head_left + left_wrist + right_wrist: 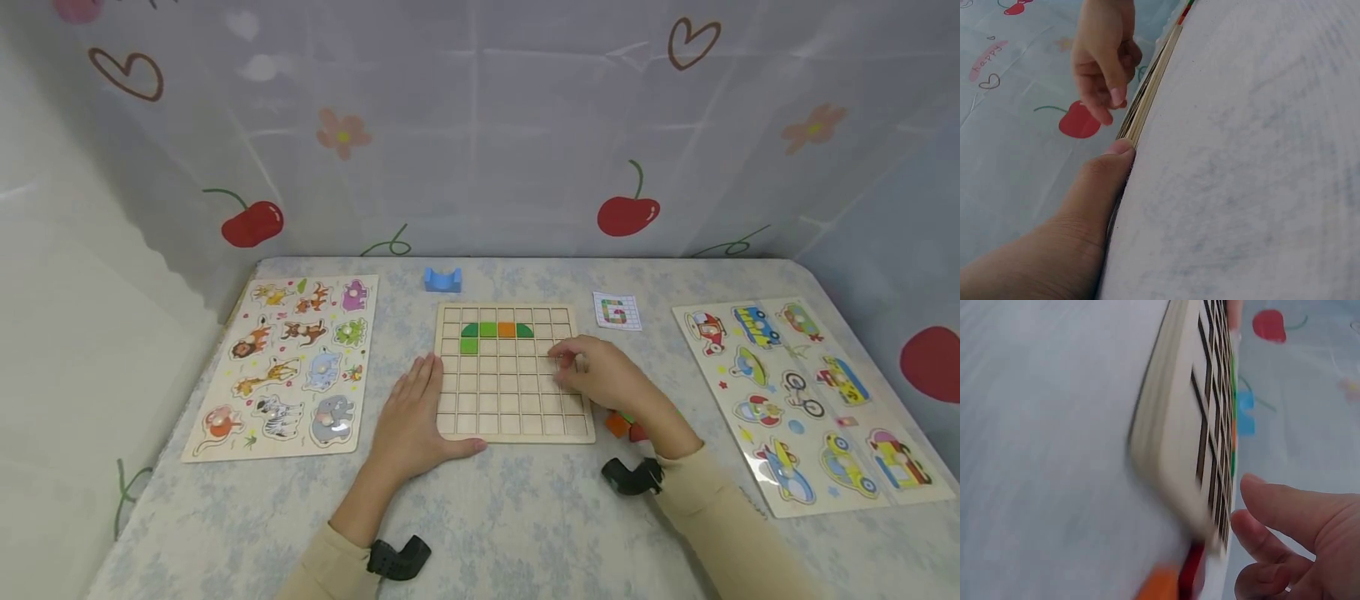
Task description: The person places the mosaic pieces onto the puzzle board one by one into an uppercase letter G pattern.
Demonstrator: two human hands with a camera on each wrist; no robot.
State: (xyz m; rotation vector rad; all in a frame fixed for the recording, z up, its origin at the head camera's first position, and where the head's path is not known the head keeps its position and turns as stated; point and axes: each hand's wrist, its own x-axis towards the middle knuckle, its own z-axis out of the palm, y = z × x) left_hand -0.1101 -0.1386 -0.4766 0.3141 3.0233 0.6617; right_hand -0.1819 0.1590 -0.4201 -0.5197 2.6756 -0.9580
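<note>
A wooden grid board (508,383) lies in the middle of the table. Along its upper rows sit two dark green rounded pieces, one of them the right corner piece (525,331), an orange square (507,330) and two light green squares, one the lower square (468,345). My left hand (411,417) rests against the board's left side, its thumb stretched along the near edge. Above the board's right part hovers my right hand (606,373), fingers loosely bent, with no piece showing between thumb and fingertips. Loose orange, red and green pieces (618,425) lie beside the board, partly hidden under the right forearm.
Behind the board's right corner lies a small pattern card (617,312). A blue holder (443,282) stands behind the board. An animal puzzle (225,446) lies at left, a vehicle puzzle (780,500) at right. A printed curtain (480,167) closes off the back.
</note>
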